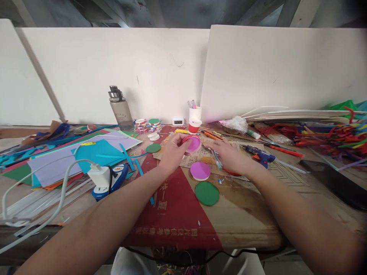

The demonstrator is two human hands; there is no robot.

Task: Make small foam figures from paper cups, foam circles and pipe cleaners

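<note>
My left hand (173, 151) is closed on a round purple paper disc (195, 144) with a red rim, pinched between thumb and fingers. Just to its right, my right hand (225, 154) reaches low over the table with its fingers stretched out. A thin, pale tool (215, 157) lies by its fingertips, and a red curved piece (233, 173) shows under the palm; I cannot make out what they belong to. Nearer to me lie a purple disc (200, 170) with a white edge and a green disc (207, 193). Another green disc (153, 148) rests left of my left hand.
Coloured paper sheets (54, 164) and a power strip with a white charger (100, 175) are on the left. A bottle (120, 109), a small clock (178, 122) and paper cups (194, 126) stand behind. To the right lie a blue glue gun (260, 156) and a black phone-like slab (332, 183).
</note>
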